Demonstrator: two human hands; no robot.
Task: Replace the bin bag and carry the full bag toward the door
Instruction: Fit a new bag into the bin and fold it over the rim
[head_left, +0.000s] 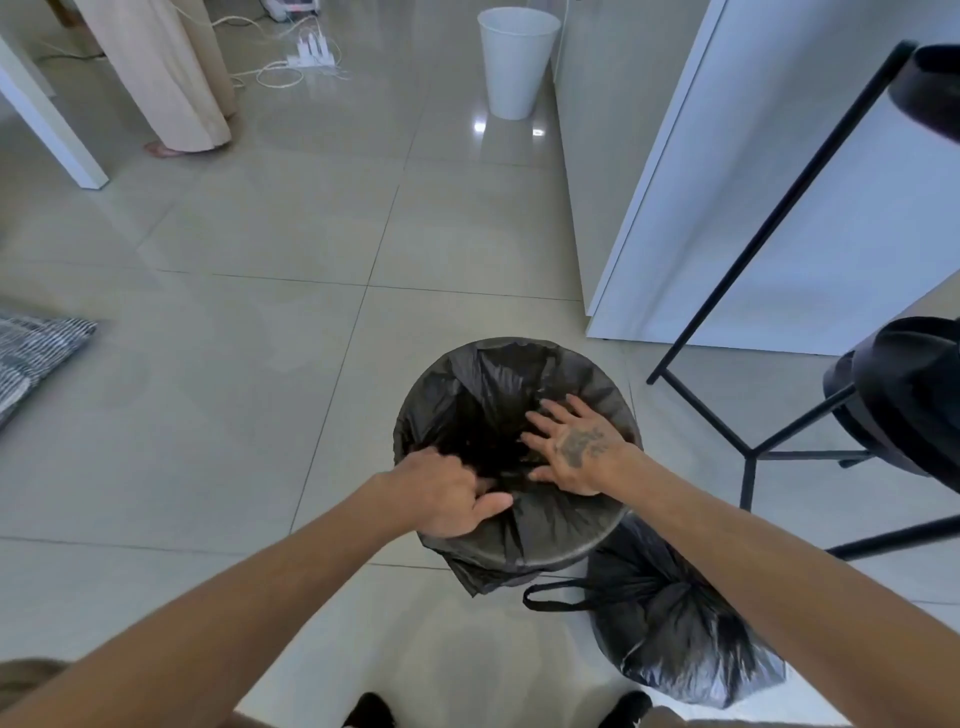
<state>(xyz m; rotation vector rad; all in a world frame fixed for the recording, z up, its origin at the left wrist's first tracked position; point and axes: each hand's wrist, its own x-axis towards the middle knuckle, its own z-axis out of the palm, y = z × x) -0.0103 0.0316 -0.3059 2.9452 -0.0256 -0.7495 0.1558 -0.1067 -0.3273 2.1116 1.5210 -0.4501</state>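
A: Where is the fresh liner?

B: The new black bin bag (524, 415) is already inside the round bin (545, 551), its edge folded over the rim all the way round. Some spare plastic hangs down the near side of the bin.

A: And the hands?

B: The left hand (447, 493) is at the near rim, its grip closed on a fold of the bag, thumb on top and fingers curled under the plastic. The right hand (576, 452) lies flat on the liner with its fingers spread, holding nothing, reaching into the mouth of the bag.

A: The full one?

B: The full bag (675, 623) sits on the tiled floor (260, 389) just beside the bin, on the person's right and nearer to them, tied at the top with its handle loop lying towards the left. No hand touches it.

A: Anything else close by?

B: A black metal stand (753, 452) stands to the right, and a white waste bin (514, 62) sits well apart at the far end, next to a white cabinet (779, 208).
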